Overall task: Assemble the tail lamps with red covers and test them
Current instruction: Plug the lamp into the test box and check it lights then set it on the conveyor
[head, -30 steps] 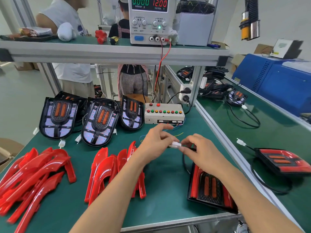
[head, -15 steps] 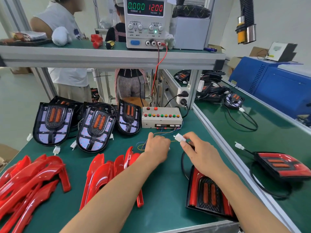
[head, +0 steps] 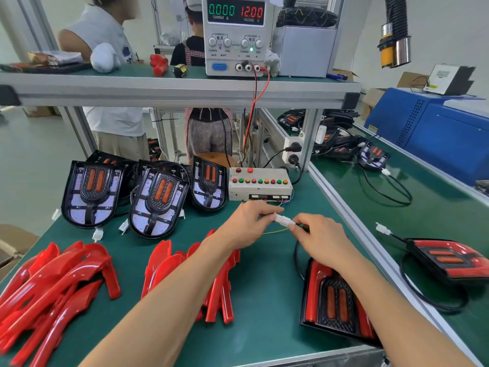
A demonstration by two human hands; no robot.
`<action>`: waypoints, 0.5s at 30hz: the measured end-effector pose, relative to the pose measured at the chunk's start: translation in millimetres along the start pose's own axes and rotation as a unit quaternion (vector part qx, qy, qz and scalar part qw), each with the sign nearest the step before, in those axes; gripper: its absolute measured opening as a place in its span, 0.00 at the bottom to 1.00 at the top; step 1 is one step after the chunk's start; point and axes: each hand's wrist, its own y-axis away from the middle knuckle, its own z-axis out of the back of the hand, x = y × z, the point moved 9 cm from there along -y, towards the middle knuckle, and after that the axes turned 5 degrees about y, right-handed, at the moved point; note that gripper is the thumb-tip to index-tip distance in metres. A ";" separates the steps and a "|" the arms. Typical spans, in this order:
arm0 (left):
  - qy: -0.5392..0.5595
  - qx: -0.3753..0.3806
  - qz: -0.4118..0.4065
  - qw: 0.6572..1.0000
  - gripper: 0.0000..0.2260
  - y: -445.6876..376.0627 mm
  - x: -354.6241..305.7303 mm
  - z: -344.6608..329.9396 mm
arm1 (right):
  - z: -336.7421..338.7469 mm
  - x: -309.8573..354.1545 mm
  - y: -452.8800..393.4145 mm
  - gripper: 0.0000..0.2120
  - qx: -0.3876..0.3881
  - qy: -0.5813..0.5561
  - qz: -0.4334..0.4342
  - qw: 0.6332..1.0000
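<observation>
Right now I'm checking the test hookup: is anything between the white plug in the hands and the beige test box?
Nothing visible blocks it. The white plastic connector is pinched between the left hand and right hand, just in front of the beige button-topped test box; only thin loose wires and bare green mat lie there.

Both forearms are reaching forward from the lower edge of view, converging mid-frame. Left hand [head: 246,223] is lying knuckles-up, fingers curled, thumb and fingertips pinching at its right side. Right hand [head: 321,238] is facing it, back upward, fingertips pinching toward the left. The two hands are nearly meeting.
</observation>
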 end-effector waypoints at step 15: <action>-0.081 0.022 -0.121 0.989 0.14 16.0 -28.7 -6.7 | 5.7 2.6 2.7 0.10 0.063 -0.026 0.008 0.998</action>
